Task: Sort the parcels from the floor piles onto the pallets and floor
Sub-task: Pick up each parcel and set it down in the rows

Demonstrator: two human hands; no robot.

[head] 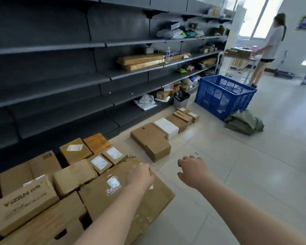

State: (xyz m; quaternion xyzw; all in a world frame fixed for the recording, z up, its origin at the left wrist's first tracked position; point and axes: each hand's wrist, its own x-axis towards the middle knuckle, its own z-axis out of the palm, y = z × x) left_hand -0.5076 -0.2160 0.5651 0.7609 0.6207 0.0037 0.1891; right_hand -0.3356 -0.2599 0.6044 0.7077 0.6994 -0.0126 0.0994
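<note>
Head view, lower left of frame: my left hand [140,175] rests on one large taped parcel [124,193], grip unclear; my right hand [193,171] hovers loosely curled, empty. One blue crate [224,96] upper right.

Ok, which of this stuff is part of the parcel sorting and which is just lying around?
Part of the job:
- taped flat parcel under the left hand
- cardboard boxes beside it
- floor row with the white box
- right hand, holding nothing

Just lying about:
- blue crate
- green sacks
- water bottle
</note>
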